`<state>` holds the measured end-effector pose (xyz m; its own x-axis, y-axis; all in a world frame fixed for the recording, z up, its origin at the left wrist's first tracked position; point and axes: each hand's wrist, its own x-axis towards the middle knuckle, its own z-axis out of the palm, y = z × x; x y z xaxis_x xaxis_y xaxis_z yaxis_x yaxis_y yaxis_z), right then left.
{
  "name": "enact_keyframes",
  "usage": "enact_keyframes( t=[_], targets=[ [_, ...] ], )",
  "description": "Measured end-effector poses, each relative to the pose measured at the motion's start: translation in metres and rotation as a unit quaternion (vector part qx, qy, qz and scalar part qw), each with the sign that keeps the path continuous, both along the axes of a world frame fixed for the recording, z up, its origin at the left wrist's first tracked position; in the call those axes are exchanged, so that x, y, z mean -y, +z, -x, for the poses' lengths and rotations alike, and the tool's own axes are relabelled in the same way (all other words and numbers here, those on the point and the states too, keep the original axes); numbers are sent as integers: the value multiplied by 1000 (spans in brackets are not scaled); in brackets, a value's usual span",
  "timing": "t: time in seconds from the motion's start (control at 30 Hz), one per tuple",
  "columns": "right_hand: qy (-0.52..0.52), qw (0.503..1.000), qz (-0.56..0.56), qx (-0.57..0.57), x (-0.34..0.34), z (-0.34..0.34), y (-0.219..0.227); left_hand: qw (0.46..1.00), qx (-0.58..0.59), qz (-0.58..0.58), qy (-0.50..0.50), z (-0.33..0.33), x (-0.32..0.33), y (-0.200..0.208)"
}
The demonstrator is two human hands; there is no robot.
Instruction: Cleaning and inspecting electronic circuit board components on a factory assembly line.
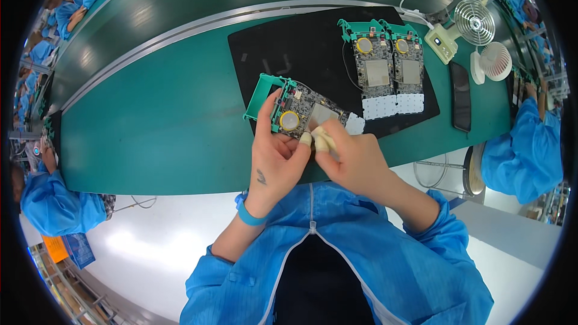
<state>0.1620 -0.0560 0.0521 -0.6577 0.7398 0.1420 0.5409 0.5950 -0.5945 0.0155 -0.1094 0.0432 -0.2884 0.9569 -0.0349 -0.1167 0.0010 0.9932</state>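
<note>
My left hand (pixel 272 161) holds a circuit board (pixel 306 97) tilted above the near part of a black mat. A green plastic bracket (pixel 260 97) is on the board's left end, next to a round yellow-rimmed coin cell (pixel 289 121). My right hand (pixel 360 161) is closed in a pinch at the board's near edge, close to the silver shield plate (pixel 322 114) and my left thumb. Pale finger cots cover several fingertips. Whatever lies between the right fingers is hidden. A white piece (pixel 355 124) shows at the board's right end.
Two similar boards (pixel 377 72) with green brackets lie side by side on the black mat (pixel 265 42). To their right are a dark phone (pixel 460 96), a pale socket box (pixel 442 44) with a cable, and small fans (pixel 475 22). Co-workers in blue sit at both sides.
</note>
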Motion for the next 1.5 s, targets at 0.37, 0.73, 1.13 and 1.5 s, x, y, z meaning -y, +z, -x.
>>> enact_keyframes(
  t=[0.37,0.73,1.13,1.5],
  targets=[
    [193,978,-49,-58,-37,-6,8,1000,-27,2,-16,26,-12,0],
    [218,863,-436,129,-1,6,-6,994,-91,31,-50,31,-13,-2],
    [1,953,270,-139,-70,6,18,997,-71,30,-9,38,2,13],
    [66,978,163,-114,-66,13,45,869,-472,-146,-40,63,-24,37]
  ],
)
